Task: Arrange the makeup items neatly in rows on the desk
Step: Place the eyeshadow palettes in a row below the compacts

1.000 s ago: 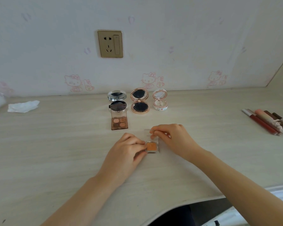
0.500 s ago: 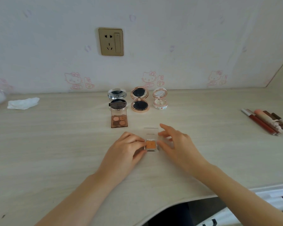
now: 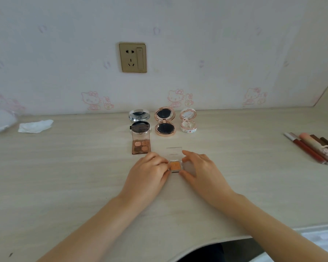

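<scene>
Orange powder in a small clear square case [image 3: 176, 166], lid raised, is pinched between the fingers of the left hand [image 3: 149, 173] and right hand [image 3: 203, 172] on the pale wooden desk [image 3: 64, 176], near a brown four-pan eyeshadow palette [image 3: 140, 146].

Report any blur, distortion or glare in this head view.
Head view: wide-angle bending curves the desk edge and stretches the forearms; the white object at far left is smeared; the clear lid of the orange eyeshadow pan, between left hand and right hand, looks washed out; light soft, shadows faint.
</scene>
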Available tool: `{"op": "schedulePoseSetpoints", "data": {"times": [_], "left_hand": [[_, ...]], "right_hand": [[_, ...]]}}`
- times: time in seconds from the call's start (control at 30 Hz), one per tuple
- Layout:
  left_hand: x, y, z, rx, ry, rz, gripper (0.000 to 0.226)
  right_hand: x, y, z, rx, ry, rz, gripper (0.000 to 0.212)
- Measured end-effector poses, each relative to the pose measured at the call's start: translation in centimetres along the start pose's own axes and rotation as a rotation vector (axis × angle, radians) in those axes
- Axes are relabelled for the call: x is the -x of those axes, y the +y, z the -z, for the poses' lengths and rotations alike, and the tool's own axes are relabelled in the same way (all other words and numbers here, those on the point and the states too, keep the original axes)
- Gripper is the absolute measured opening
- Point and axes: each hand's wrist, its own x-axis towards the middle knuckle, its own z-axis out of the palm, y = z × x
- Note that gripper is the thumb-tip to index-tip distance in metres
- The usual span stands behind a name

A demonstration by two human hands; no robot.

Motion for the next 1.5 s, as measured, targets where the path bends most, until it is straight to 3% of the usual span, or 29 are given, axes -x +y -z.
{"op": "schedulePoseSetpoints", "data": {"times": [0.37,0.63,0.87,1.1,1.5], "left_hand": [[-4.4,-2.6,-1.7,-0.146,-0.043,0.04,0.027],[-5.9,-3.9,-2.3,-0.161,-0.069,0.075,0.008],[-6.0,-3.7,-1.9,-0.148,-0.047,0.061,0.011],[-6.4,-1.7,-0.7,-0.133,0.037,0.01,0.007],[-7.9,4.9,-4.0,0.023,0.017,-0.071,0.009]], "right_hand": [[-5.2,0.8,-1.1,-0.093,0.027,-0.101,0.026],[-6.9,1.2,-1.6,-0.1,0.016,-0.108,0.025],[-6.9,1.3,-1.8,-0.095,0.029,-0.083,0.025],[-6.2,1.4,-1.3,-0.105,-0.009,-0.073,0.04],[0.4,7.3,6.9,0.141,0.041,-0.095,0.043]]}}
